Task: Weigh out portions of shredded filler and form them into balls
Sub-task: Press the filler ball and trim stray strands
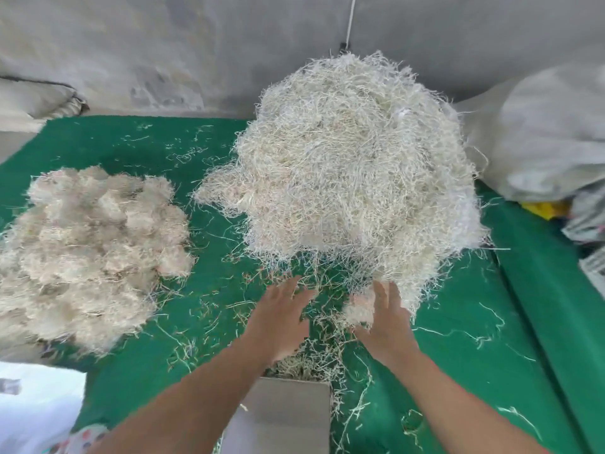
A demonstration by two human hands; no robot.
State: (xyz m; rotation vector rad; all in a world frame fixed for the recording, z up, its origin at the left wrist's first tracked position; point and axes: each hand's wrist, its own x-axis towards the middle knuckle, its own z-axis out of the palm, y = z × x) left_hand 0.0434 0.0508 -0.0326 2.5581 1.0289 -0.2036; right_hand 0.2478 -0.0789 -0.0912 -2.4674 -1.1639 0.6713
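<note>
Two bare forearms reaching in from the bottom edge, cut off below the elbows. Between them one grey cardboard box [288,414], its near part out of frame, with a wad of shreds showing at its far rim. Left hand [281,319] stretched forward with fingers straight and slightly spread, holding nothing, hovering over loose strands. Right hand [386,326] likewise flat, fingers extended; a small tuft [361,306] of shredded filler just beside its thumb side, touching or merely behind it, cannot tell which. Ahead of both hands, one big heap [357,165] of pale shredded filler, its near fringe hanging just above the fingertips, its underside and support hidden. Off to the left, well apart, one pile of balls [88,257] already rolled from the same stuff, lumped together and blurred, so no firm count; roughly a dozen rounded humps distinguishable, left side cut off by the frame. Underneath everything, one green mat [163,165] strewn with stray strands too many to count. At far right, one large whitish sack [550,136], partly out of frame, with something yellow and a jumble of grey items below it, too blurred to name. At bottom left, white cloth and a dotted scrap, cropped. Behind all, one grey wall [163,44] with one white cord [351,18] running down to the top of the heap.
</note>
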